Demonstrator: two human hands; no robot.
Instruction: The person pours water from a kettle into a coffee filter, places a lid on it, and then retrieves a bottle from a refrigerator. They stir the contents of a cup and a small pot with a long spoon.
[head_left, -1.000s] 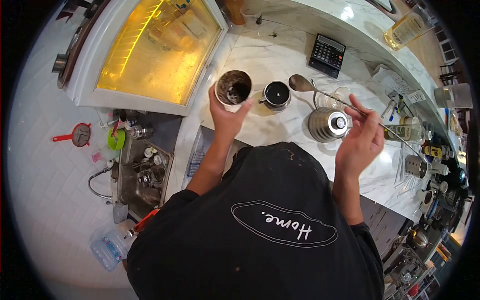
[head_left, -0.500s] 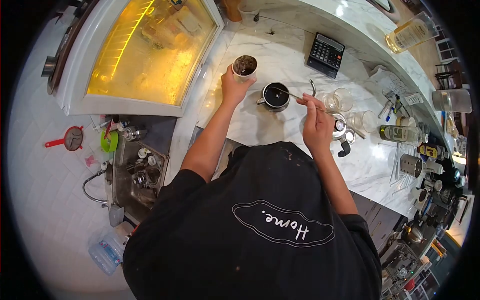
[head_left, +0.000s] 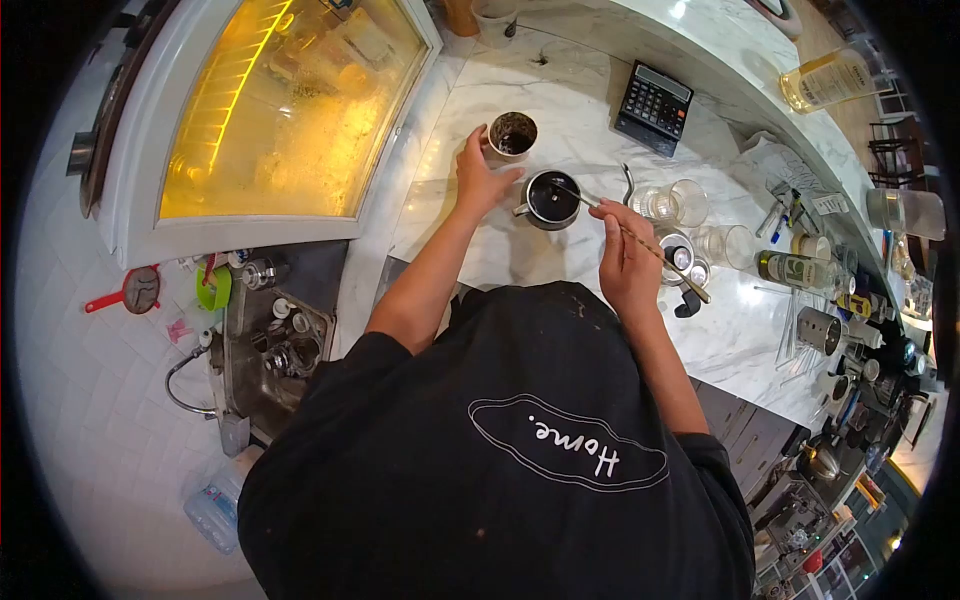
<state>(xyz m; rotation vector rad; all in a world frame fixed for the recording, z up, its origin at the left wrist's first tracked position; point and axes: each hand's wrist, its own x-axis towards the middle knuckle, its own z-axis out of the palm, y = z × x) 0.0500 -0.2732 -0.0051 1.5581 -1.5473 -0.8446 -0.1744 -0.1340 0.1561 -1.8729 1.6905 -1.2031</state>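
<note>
Marble counter: We look down on a pale, veined counter [head_left: 570,95]; the front edge runs by the wearer's black shirt, and a raised ledge curves along the back.
Lit cabinet: A white-framed cabinet [head_left: 290,110], glowing yellow, stands at the counter's left end.
Metal kettle: We see the lid of a kettle [head_left: 680,257] near the front edge, its body partly hidden by the right hand.
Calculator: A black calculator [head_left: 655,107] lies near the back edge.
Right hand: The right hand [head_left: 628,262] pinches the spoon, well apart from the left.
Left hand: The left hand [head_left: 482,182] curves beside the cup, thumb spread away; we cannot tell whether its fingertips touch it.
Metal mug: A mug [head_left: 544,223] of dark liquid sits between both hands, toward the front edge. We judge it firm, weighty and easily spilled, best held by its left-side handle.
Cup: The cup [head_left: 507,153], dark inside, stands behind the mug; probably light, best gripped around its wall.
Spoon: The slim spoon [head_left: 657,256] slants into the mug; likely stiff, slippery if wet, best pinched mid-handle.
</note>
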